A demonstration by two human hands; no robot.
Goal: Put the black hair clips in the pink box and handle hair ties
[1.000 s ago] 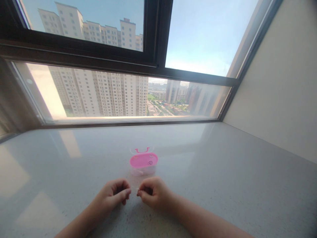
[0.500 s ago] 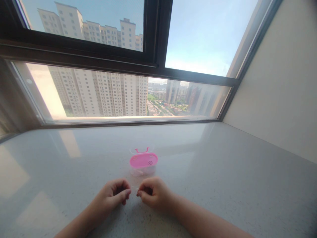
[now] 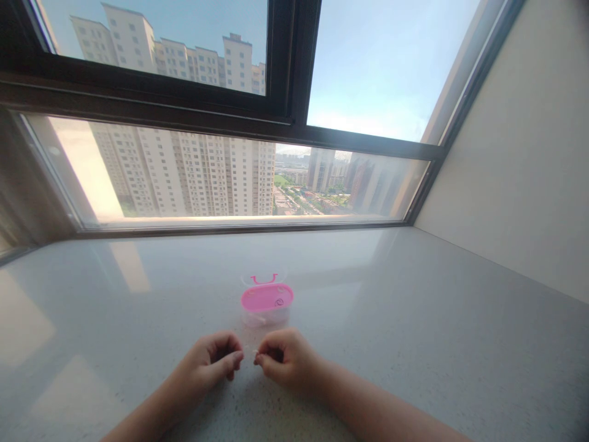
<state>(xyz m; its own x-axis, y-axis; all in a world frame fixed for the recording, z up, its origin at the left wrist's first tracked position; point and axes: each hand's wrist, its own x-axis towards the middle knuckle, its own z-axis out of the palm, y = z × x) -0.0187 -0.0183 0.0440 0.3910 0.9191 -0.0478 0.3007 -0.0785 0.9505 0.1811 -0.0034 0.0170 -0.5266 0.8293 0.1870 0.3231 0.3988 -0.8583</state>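
My left hand (image 3: 216, 359) rests low over the speckled white sill, thumb and fingers brought together in a pinch. Facing it across a narrow gap, my right hand (image 3: 288, 359) pinches in the same way. A tiny pale, nearly see-through thing (image 3: 251, 350) shows between the two sets of fingertips; its kind is too small to make out, and the fingers hide its ends. Just beyond my hands stands an oval clear plastic box (image 3: 271, 317) with a pink top (image 3: 262, 299). Something whitish shows faintly through its wall. A pink handle (image 3: 264, 281) sticks up behind the top.
The broad white sill (image 3: 391, 319) runs back to a dark window frame (image 3: 230, 232). A plain pale wall (image 3: 515, 184) closes off the right side. Sunlight patches lie on the left of the sill, and tall buildings stand outside the glass.
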